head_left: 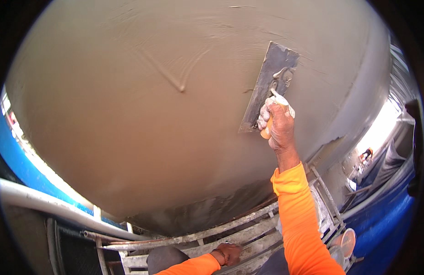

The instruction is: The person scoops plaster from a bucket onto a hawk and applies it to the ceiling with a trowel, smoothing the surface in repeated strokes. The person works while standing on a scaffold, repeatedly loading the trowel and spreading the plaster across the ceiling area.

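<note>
Right grip [277, 120] is wrapped closed around the orange handle [267, 130] of a trowel [268, 78], whose grey, plaster-smeared blade slants over the right part of the coated wall [129, 128], its top leaning toward that wall's right edge. Whether the blade touches, I cannot tell. Left of it, a V-shaped ridge [181, 88] marks the coating. Left grip [229, 253], fingers curled, is over the slatted platform [262, 229]; how far closed, or on what, cannot be told.
</note>
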Demonstrator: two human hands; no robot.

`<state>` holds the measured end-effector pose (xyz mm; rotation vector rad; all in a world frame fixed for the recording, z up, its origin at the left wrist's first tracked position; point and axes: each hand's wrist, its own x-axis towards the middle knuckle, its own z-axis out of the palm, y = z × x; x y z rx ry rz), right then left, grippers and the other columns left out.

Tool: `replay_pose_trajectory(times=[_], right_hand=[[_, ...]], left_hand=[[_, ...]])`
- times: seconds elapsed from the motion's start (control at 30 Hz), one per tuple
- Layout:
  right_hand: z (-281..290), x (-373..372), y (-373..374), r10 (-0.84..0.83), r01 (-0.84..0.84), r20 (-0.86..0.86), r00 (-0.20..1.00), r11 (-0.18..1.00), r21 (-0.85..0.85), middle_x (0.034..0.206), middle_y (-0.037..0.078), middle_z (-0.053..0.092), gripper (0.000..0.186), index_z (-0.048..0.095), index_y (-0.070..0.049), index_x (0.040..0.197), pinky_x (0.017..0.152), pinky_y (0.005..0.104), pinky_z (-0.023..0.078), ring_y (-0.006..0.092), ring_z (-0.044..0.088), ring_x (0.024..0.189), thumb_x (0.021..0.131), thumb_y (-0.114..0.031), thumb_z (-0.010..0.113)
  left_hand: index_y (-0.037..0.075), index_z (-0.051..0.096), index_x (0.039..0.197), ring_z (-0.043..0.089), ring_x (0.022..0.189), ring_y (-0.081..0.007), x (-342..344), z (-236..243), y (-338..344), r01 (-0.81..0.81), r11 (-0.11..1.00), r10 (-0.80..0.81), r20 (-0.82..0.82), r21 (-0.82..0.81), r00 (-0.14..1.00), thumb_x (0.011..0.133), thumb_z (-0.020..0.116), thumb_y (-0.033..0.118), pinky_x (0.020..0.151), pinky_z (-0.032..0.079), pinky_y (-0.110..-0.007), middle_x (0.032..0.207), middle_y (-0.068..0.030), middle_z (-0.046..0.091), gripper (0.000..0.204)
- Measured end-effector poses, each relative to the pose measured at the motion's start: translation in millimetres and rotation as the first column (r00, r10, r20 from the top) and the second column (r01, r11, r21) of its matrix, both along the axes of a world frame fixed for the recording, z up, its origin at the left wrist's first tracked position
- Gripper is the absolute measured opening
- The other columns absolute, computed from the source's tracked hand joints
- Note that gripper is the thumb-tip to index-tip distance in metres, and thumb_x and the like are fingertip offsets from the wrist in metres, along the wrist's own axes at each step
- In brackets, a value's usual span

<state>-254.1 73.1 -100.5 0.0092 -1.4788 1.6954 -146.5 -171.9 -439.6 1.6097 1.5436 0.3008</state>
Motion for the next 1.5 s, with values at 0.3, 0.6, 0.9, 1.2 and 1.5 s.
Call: replay_pose_trajectory(times=[0.3, 0.6, 0.9, 1.2, 1.5], right_hand=[[53.9, -65.2, -101.7, 0.028, -0.184, 0.276, 0.961, 0.810, 0.557, 0.064, -0.002, 0.054, 0.022, 0.062, -0.006, 0.088, 0.049, 0.0301, 0.044, 0.0097, 0.052, 0.052, 0.097, -0.024, 0.072], [-41.6, -106.1, -186.7, -0.201, -0.368, 0.433, 0.879, 0.293, 0.882, 0.078, 0.021, 0.069, 0.024, 0.065, -0.002, 0.086, 0.069, 0.0485, 0.055, 0.0445, 0.064, 0.073, 0.084, -0.025, 0.065], [-222.9, -99.7, -183.1, -0.410, -0.630, 0.618, 0.671, 0.125, 0.767, 0.093, 0.021, 0.075, 0.028, 0.075, -0.005, 0.093, 0.081, 0.0509, 0.059, 0.0407, 0.074, 0.089, 0.083, -0.030, 0.072], [-415.0, -102.4, -163.2, -0.412, -0.775, 0.724, 0.553, 0.065, 0.628, 0.093, 0.018, 0.075, 0.029, 0.074, -0.008, 0.101, 0.079, 0.0510, 0.058, 0.0384, 0.074, 0.089, 0.085, -0.032, 0.072], [-547.3, -96.0, -141.7, -0.537, -0.874, 0.742, 0.402, 0.015, 0.485, 0.101, 0.017, 0.076, 0.030, 0.075, -0.008, 0.102, 0.086, 0.0486, 0.059, 0.0353, 0.074, 0.096, 0.088, -0.034, 0.070]], left_hand=[[0.003, 0.058, 0.132, 0.071, 0.095, -0.0364, 6.0, -17.5, 1.7, -0.086, 0.994, 0.087, -0.015, 0.061, 0.996, 0.088, 0.064, 0.030, 0.081, 0.058, -0.044, 0.100, -0.0174, 0.069, 0.051], [0.000, 0.052, 0.145, 0.070, 0.106, -0.0373, 6.0, 16.3, -4.8, 0.017, 0.998, -0.007, -0.152, 0.061, 0.988, 0.089, 0.060, 0.030, 0.090, 0.056, -0.047, 0.114, -0.0213, 0.069, 0.063], [-0.001, 0.052, 0.142, 0.072, 0.102, -0.0372, 12.7, 46.9, -22.8, -0.008, 1.000, 0.007, -0.109, -0.008, 0.994, 0.076, 0.075, 0.019, 0.089, 0.054, -0.050, 0.108, -0.0230, 0.070, 0.072], [0.004, 0.069, 0.115, 0.070, 0.108, -0.0295, -5.9, 56.9, -34.4, -0.070, 0.994, 0.072, 0.018, -0.079, 0.997, 0.069, 0.081, 0.015, 0.086, 0.050, -0.046, 0.113, -0.0150, 0.071, 0.049], [0.017, 0.071, 0.126, 0.073, 0.106, -0.0298, -15.9, 60.4, -42.7, -0.180, 0.983, 0.180, 0.007, 0.036, 0.984, 0.079, 0.083, 0.030, 0.087, 0.047, -0.048, 0.118, -0.0078, 0.074, 0.050]])
